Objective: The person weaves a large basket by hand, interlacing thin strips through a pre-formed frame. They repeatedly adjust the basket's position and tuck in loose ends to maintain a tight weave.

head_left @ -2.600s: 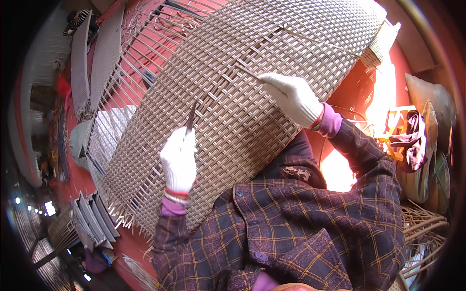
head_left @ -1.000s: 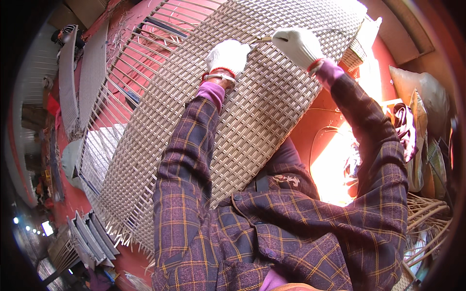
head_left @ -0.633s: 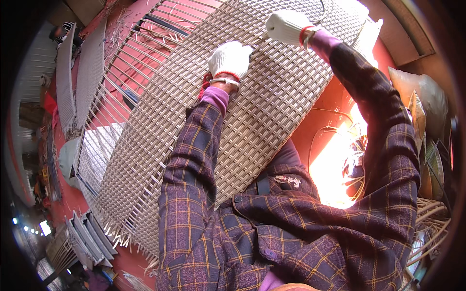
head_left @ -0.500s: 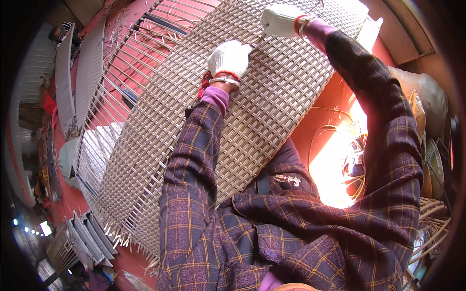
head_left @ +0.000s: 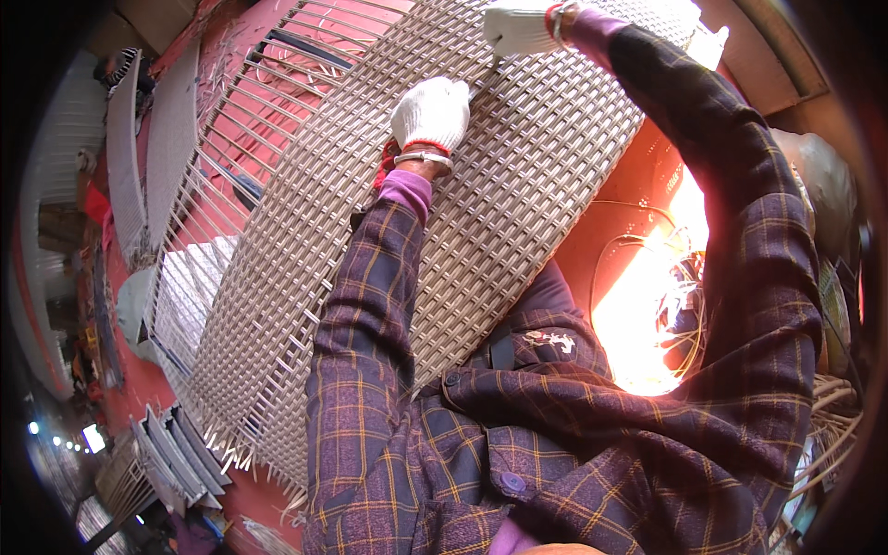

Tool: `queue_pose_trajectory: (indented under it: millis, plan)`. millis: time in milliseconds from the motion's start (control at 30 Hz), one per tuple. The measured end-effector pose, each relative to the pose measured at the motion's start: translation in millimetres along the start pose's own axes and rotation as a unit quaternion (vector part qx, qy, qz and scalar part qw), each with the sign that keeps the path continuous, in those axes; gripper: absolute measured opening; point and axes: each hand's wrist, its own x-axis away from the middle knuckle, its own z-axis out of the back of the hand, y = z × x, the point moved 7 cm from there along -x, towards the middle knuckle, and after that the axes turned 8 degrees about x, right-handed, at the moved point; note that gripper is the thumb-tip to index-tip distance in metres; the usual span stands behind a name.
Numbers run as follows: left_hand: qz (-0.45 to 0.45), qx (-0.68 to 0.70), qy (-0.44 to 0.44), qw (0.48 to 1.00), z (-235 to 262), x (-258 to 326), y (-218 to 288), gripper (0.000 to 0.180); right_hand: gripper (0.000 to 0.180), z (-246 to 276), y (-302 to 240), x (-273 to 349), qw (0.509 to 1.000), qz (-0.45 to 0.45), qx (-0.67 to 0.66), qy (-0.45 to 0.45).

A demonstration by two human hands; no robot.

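Woven panel [head_left: 518, 213] leans across lap, long axis running near-left to far-right. Left hand [head_left: 431, 113] gloved, fist-like, pressed on weave mid-panel; what it pinches, can't tell. Right hand [head_left: 520, 28] further out at far edge, clenched, maybe on strand; top cut off by frame.

Gloved left hand [head_left: 430, 113] on woven panel [head_left: 481, 213]

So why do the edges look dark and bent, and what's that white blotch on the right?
Head view: the fisheye lens leaves a black rim and bows the woven panel outward. The blotch is sunlight burning out the red floor. The left hand is sharp; the right hand is cut by the top edge.
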Motion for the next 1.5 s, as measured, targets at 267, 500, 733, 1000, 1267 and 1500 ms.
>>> queue_pose_trajectory:
  millis: [267,500,733,1000,1267,1500]
  plan:
    - [-0.012,-0.014,0.001,1.0,-2,0,-2,0.053,0.021,-7,-17,5,1.0,0.026,0.008,0.005]
    - [-0.04,-0.066,-0.007,0.997,-9,-9,0,0.06,0.023,-20,-39,19,0.994,0.013,0.053,0.098]
    - [-0.06,-0.095,-0.013,0.994,48,26,-17,0.054,0.008,23,-104,52,0.951,0.071,0.004,0.299]
    - [-0.033,-0.029,0.014,0.999,108,81,-42,0.044,0.028,-5,-89,27,0.93,0.017,-0.362,0.055]
    - [-0.222,-0.231,0.069,0.945,83,83,-9,0.037,0.026,-12,-51,62,0.935,-0.136,-0.307,0.11]
    - [-0.151,-0.256,-0.016,0.955,46,41,-2,0.031,0.026,-8,-58,72,0.95,-0.15,-0.234,0.144]
